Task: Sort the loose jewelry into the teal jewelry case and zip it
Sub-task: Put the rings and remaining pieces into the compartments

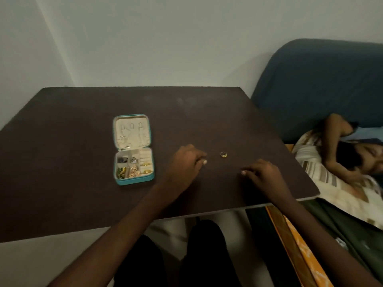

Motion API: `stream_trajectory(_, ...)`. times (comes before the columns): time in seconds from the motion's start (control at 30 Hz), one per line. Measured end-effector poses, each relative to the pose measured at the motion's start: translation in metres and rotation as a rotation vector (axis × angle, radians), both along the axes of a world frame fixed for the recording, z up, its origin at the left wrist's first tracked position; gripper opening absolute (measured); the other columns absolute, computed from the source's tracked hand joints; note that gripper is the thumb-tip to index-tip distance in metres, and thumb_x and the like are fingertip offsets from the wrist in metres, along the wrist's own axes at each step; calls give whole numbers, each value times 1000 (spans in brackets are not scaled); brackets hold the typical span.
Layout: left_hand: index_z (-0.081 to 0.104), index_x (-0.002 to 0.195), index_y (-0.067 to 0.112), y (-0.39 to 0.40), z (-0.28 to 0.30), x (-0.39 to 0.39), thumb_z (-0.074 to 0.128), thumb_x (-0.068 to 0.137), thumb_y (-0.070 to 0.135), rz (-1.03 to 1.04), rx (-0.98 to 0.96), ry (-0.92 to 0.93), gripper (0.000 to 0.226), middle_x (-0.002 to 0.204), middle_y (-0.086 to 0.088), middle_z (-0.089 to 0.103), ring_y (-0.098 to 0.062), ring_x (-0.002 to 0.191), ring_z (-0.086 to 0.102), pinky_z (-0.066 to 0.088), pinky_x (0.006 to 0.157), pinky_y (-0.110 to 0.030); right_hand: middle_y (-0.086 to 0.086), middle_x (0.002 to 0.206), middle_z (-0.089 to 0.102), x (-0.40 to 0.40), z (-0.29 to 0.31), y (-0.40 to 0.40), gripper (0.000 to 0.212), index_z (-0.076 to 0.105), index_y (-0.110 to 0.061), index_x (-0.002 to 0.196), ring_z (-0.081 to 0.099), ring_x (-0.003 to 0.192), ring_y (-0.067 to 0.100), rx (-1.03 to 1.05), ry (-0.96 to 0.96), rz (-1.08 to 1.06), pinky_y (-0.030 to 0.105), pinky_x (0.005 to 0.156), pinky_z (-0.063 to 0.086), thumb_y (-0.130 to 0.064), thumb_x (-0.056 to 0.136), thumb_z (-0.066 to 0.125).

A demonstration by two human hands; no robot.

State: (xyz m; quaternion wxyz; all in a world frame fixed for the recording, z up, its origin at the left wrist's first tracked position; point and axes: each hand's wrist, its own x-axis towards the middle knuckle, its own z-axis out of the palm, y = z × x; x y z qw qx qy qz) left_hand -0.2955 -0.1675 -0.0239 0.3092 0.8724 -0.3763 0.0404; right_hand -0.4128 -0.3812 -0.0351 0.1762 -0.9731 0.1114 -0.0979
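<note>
The teal jewelry case [115, 179] lies open on the dark brown table [62, 162], left of centre. Its cream lid holds thin chains. Its lower tray holds gold and dark pieces in small compartments. A single gold ring [223, 154] lies loose on the table to the right of the case. My left hand [185, 161] rests on the table just left of the ring, fingers curled, a short gap from it. My right hand [262, 172] rests below and right of the ring, fingers bent, nothing visible in it.
A blue sofa [310, 79] stands against the table's right edge. A person [348, 154] lies on it over a patterned blanket. An orange patterned board [298, 245] leans below the table's right corner. My legs are under the near edge.
</note>
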Motion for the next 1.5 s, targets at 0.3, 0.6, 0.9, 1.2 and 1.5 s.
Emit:
stream_trajectory(0.3,65,113,14,-101,-21,-49,54,91,27,-165,104,125,28,108,-11,60,-26,103,54,39,84,-32,10,84,70,-24,-18,-13,17,73,-14,90,62,79,29,17,-154,-54,19,67,33,-8,74,72)
stream_trajectory(0.6,67,106,7,-102,-38,-51,59,87,17,-65,44,145,22,107,-15,59,-29,103,53,38,88,-34,6,87,70,-37,-24,-31,10,73,-11,90,62,82,18,150,-284,-207,18,73,39,-10,83,66)
stream_trajectory(0.9,57,119,12,-78,-36,-13,54,91,21,119,27,81,30,115,-10,52,-27,108,49,40,89,-36,3,87,70,-43,-3,-37,14,75,-16,91,59,79,12,202,-95,-164,18,67,39,-25,86,65)
stream_trajectory(1.2,64,116,12,-105,-33,-53,61,87,22,-199,20,166,31,108,-12,61,-24,102,55,39,87,-30,3,87,62,-59,-11,-40,22,72,-18,98,53,78,13,71,26,-61,8,60,29,-25,78,73)
stream_trajectory(1.5,73,92,10,-105,-25,-64,68,80,11,-207,-176,370,13,89,-7,73,-13,81,64,43,72,-19,1,82,71,-43,-17,-25,16,71,-13,93,60,69,3,144,-180,-28,9,63,43,-18,77,73)
